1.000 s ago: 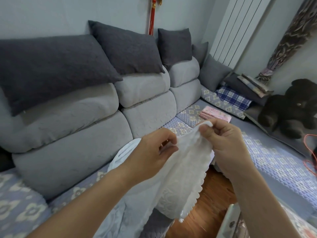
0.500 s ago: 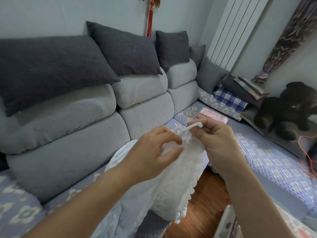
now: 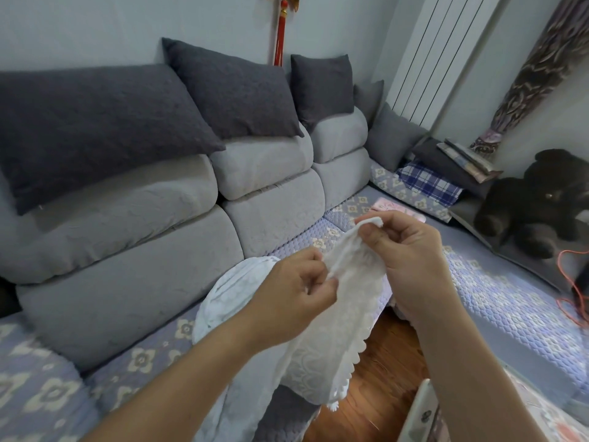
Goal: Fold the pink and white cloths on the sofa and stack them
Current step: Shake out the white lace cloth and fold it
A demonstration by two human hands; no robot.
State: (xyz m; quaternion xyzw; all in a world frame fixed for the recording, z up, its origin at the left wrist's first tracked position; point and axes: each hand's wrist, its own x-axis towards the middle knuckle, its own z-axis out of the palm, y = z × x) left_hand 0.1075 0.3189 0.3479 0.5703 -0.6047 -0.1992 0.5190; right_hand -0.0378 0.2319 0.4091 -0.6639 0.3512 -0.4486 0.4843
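Note:
A white lace cloth (image 3: 331, 355) with a scalloped edge hangs in the air before me, over the front of the sofa seat (image 3: 153, 352). My right hand (image 3: 411, 260) pinches its top corner, held highest. Just left and lower, my left hand (image 3: 296, 295) pinches the upper edge, fingers curled on the fabric. The rest of the cloth trails down and left onto the seat. A folded pink cloth (image 3: 395, 209) lies flat on the far seat, partly hidden behind my right hand.
Dark grey cushions (image 3: 229, 87) line the sofa back. A blue plaid cloth (image 3: 427, 183) and folded items sit in the corner. A black plush bear (image 3: 538, 199) lies at right with an orange cord (image 3: 573, 291). Wooden floor (image 3: 382, 387) shows below the cloth.
My hands have drawn closer along the cloth's top edge, bunching it into a narrower hanging strip. The right hand stays at the corner; the left has slid slightly lower.

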